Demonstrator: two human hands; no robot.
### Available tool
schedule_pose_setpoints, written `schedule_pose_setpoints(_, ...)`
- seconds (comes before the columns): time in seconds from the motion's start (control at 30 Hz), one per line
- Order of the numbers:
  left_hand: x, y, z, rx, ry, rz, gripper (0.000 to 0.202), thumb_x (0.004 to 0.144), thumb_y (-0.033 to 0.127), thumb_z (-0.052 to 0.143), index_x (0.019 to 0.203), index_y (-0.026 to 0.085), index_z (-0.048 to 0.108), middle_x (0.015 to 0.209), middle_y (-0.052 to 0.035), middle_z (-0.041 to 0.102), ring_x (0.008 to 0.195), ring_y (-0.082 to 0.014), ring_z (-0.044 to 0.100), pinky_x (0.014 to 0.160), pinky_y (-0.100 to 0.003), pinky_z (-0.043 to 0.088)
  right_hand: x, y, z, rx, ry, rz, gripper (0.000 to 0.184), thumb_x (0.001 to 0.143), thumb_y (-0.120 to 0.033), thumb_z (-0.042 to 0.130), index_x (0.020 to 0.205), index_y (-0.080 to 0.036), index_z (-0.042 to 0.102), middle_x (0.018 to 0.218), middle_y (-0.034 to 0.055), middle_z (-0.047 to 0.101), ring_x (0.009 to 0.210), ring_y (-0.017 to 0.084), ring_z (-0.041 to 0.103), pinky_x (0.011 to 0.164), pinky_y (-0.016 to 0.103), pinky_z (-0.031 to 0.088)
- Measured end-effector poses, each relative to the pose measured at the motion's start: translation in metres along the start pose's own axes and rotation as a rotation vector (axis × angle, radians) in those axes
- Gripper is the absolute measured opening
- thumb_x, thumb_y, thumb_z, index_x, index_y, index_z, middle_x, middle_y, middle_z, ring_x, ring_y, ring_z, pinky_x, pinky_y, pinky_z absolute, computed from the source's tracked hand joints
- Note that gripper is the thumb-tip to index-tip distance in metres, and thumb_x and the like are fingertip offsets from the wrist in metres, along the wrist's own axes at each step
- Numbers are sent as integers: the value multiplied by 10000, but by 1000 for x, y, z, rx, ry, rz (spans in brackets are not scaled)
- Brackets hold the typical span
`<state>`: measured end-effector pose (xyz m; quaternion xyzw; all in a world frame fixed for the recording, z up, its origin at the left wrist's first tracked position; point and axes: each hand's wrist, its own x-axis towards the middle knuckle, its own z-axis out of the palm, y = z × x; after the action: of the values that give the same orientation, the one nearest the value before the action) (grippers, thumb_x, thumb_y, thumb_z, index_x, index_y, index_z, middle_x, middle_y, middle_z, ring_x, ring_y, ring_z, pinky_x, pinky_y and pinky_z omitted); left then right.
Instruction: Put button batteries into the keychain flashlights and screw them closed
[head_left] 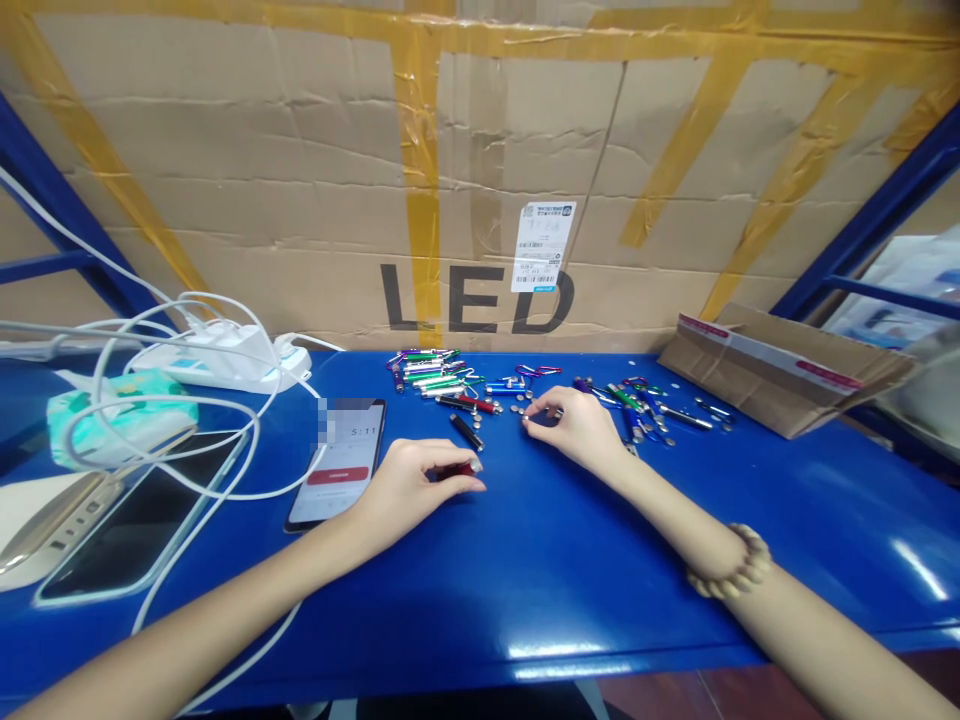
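Observation:
My left hand (409,485) is closed around a small dark red metal flashlight tube (466,468), its silvery end showing at the fingertips. Thumb and forefinger of my right hand (581,425) pinch a tiny silvery piece (525,421), perhaps a button cell; it is too small to be sure. Several loose button cells (517,408) lie just beyond those fingers. Between the hands, a black tube (466,432) rests on the blue table (570,560). Behind it are a red tube (480,404) and a pile of green, purple and silver mini flashlights (435,375).
More small flashlights and parts (637,408) are scattered right of my right hand, near an open cardboard box (765,365). At left lie a lit phone (337,465), a second phone (142,520), a tissue pack (120,415), white cables (259,440) and a power strip (225,360). A large carton (300,200) stands behind.

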<state>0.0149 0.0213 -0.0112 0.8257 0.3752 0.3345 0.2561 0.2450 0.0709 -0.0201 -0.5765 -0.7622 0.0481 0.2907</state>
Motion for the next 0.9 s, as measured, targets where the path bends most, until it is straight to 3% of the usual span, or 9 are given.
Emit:
schedule_pose_setpoints(0.1, 1, -1, 0, -6, 3, -5, 68, 761, 211, 664, 730, 158, 692, 735, -9, 692, 664, -148, 630, 627, -211, 470, -5, -13, -2, 121, -43, -12, 81, 697, -247, 650, 731, -206, 712, 771, 8, 707, 648, 150, 617, 581, 260, 476)
schedule_pose_setpoints(0.27, 1, -2, 1, -16, 15, 50, 46, 751, 179, 674, 763, 150, 707, 759, -20, 702, 688, -152, 643, 658, -211, 471, -17, -40, -7, 833, -388, 135, 221, 689, -352, 680, 824, -182, 720, 829, 31, 725, 737, 150, 658, 698, 263, 514)
schedule_pose_setpoints(0.37, 0, -1, 1, 2, 11, 85, 51, 756, 173, 668, 752, 149, 713, 739, -17, 696, 675, -148, 639, 640, -205, 466, -23, -48, -7, 998, -514, 236, 230, 655, -354, 714, 811, -186, 724, 859, 26, 724, 783, 146, 658, 764, 266, 500)
schedule_pose_setpoints(0.5, 0, -4, 2, 53, 1, 112, 71, 770, 194, 657, 763, 151, 713, 721, -16, 687, 650, -142, 627, 616, -201, 458, -27, -49, -3, 1023, -543, 266, 230, 634, -356, 731, 797, -194, 729, 857, 18, 723, 791, 144, 648, 776, 264, 483)
schedule_pose_setpoints(0.73, -4, -17, 6, 152, -31, 189, 123, 817, 242, 606, 828, 173, 707, 794, -36, 699, 711, -155, 630, 669, -219, 468, -28, -51, 4, 772, -466, 180, 275, 669, -393, 685, 787, -148, 728, 682, 32, 690, 576, 119, 565, 533, 233, 416)
schedule_pose_setpoints(0.9, -4, -17, 7, 159, -51, 223, 158, 836, 267, 579, 819, 170, 704, 789, -40, 700, 720, -160, 626, 685, -229, 472, -28, -52, 3, 826, -522, 240, 283, 640, -396, 709, 750, -136, 705, 672, 25, 672, 569, 96, 548, 532, 214, 408)
